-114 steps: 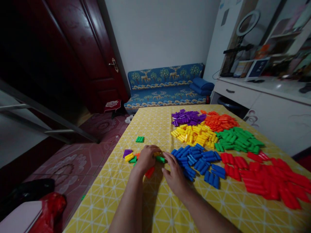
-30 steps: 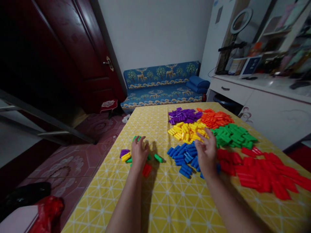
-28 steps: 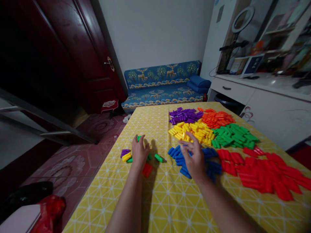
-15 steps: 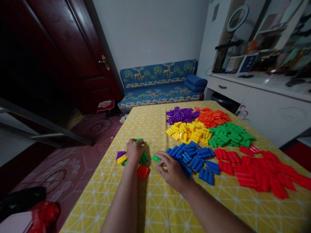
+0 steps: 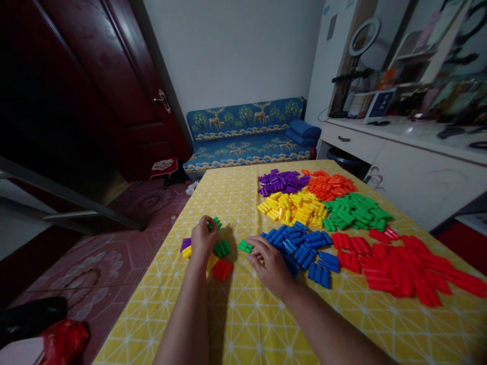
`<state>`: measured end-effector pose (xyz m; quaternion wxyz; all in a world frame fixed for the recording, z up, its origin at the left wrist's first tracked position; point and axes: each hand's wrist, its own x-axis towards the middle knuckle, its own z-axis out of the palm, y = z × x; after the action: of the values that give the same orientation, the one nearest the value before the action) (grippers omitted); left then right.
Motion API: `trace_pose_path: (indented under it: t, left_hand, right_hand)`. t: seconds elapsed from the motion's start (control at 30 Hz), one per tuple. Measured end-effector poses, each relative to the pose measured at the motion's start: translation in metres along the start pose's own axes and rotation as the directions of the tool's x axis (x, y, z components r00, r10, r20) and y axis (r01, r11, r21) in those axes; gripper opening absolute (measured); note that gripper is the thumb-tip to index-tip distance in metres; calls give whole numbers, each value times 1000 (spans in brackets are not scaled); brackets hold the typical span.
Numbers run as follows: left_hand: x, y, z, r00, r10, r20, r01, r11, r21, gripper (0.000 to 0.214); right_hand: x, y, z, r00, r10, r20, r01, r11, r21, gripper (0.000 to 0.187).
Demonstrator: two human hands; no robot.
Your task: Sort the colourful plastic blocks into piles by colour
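My left hand (image 5: 203, 238) has its fingers curled around a green plastic tube piece (image 5: 217, 222) that pokes out past the fingertips. Under and around it lie small groups of ribbed tube pieces: purple (image 5: 185, 244), yellow (image 5: 186, 252), green (image 5: 222, 248) and red (image 5: 222, 270), partly covered by the hand. To the right, my right hand (image 5: 269, 266) is closed with its fingertips on another small green tube piece (image 5: 245, 246), low over the tablecloth. Just beyond this hand spreads a pile of blue tube pieces (image 5: 302, 246).
Sorted piles of purple (image 5: 281, 181), orange (image 5: 331, 185), yellow (image 5: 292, 207), green (image 5: 355, 212) and red pieces (image 5: 403, 263) cover the table's right side. The yellow patterned tablecloth (image 5: 251, 314) lies beneath. Behind are a blue sofa (image 5: 243, 137) and a white dresser (image 5: 426, 162).
My left hand has shifted slightly left and lifted a little, so more of the pieces under it show. More of the green piece at my right fingertips is visible. The view has turned slightly.
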<state>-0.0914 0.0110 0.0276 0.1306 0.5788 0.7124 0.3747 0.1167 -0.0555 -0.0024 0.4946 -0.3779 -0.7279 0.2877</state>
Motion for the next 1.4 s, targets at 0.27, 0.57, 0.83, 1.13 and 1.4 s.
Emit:
trace_pose_path:
  t: [0.27,0.57,0.83,1.13,1.4]
  left_hand:
    - [-44,55,3,758,258,599,297,681,-670,52]
    - [-46,53,10,816,254,519,123,801,-586,46]
    - [-26,13,-37,892,216,397,-181,976,-124,44]
    - [-32,4,-31,771,235,592,-380,916,131,63]
    - [-33,23,3,831,289,476,-370,925,85,38]
  right_hand:
    - [7,-9,-15,968,143,-206,-128,988,83,38]
    - [25,3,-67,874,374,-311,-256,897,360,34]
    - [20,68,-166,386,409,-827,-115,911,397,91]
    - [23,54,-120,551,332,-766,-231,942,242,72]
    - [16,3,-44,999,-22,-29,13,960,-280,26]
